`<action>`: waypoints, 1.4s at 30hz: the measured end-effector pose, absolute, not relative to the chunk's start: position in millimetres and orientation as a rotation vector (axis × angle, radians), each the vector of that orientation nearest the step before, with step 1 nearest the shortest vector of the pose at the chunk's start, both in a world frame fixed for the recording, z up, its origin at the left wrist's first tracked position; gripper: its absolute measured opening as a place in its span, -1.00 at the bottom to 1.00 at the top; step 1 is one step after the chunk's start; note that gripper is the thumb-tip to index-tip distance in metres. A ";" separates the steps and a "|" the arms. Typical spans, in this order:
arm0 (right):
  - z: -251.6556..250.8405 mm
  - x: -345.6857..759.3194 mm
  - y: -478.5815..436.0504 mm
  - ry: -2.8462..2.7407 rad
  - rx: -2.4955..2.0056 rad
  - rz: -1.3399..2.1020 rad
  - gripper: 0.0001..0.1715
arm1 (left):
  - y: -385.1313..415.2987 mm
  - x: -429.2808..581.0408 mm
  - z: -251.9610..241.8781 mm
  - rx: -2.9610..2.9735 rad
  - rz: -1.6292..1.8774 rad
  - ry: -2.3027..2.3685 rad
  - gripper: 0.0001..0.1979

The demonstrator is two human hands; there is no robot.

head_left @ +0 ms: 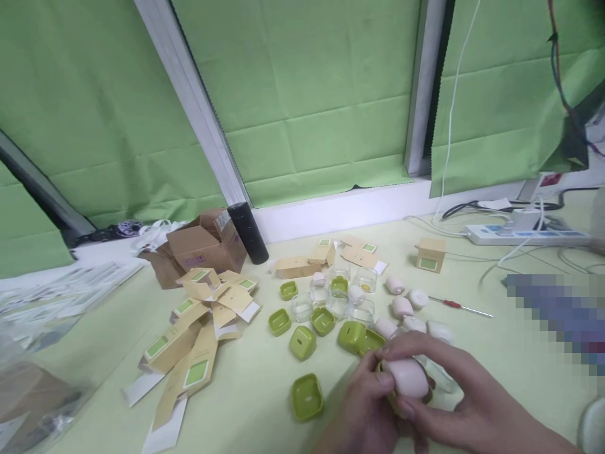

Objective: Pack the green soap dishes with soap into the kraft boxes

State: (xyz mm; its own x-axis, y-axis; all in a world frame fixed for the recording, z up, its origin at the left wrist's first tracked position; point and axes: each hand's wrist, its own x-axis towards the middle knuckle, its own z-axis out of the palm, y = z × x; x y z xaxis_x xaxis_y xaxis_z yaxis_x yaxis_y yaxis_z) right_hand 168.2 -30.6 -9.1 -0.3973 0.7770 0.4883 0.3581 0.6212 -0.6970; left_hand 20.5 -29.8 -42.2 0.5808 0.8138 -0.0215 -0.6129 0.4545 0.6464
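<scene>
Near the table's front, my right hand (456,388) is closed around a pale pink rounded piece (407,377), thumb and fingers on either side of it. My left hand (371,400) grips a green square cup, mostly hidden by the fingers and sitting around the pink piece's lower part. Just beyond my hands lie more green cups (302,342), some upright and some overturned. Several clear plastic cups (302,307) stand behind them. More pale rounded pieces (402,307) are scattered to the right, partly covered by my right hand.
Unfolded tan cartons (196,372) spread over the left side. Behind them are a brown cardboard box (208,249) and a black bottle (248,233). At right are a small tan box (430,254), a screwdriver (460,306), a power strip (524,234) and cables.
</scene>
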 end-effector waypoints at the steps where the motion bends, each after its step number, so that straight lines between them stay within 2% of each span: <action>1: -8.9 167.7 -30.3 -2.021 -0.871 0.564 -0.57 | -30.0 19.8 -42.3 0.649 0.892 0.347 -0.62; 5: -4.0 164.5 -28.9 -2.129 -0.772 0.466 -0.66 | -31.6 16.2 -39.7 0.690 0.850 0.397 -0.64; 11: -2.1 157.1 -31.4 -2.137 -0.685 0.347 -0.67 | -32.1 14.2 -35.8 0.794 0.861 0.520 -0.47; 23: -12.0 159.5 -39.9 -2.203 -0.764 0.151 -0.76 | -31.6 20.3 -30.1 0.914 0.899 0.702 -0.67; 26: -9.7 159.2 -39.2 -2.217 -0.727 0.119 -0.73 | -31.8 18.2 -31.4 0.860 0.867 0.638 -0.70; 31: -12.2 160.8 -38.6 -2.187 -0.790 0.229 -0.62 | -35.4 10.5 -28.0 0.735 0.817 0.601 -0.65; 38: -15.0 158.7 -40.2 -2.118 -0.708 -0.036 -0.56 | -33.8 17.5 -34.8 0.713 0.881 0.470 -0.63; 42: -13.6 159.2 -38.2 -2.100 -0.699 -0.084 -0.56 | -33.6 14.9 -43.9 0.696 0.889 0.509 -0.55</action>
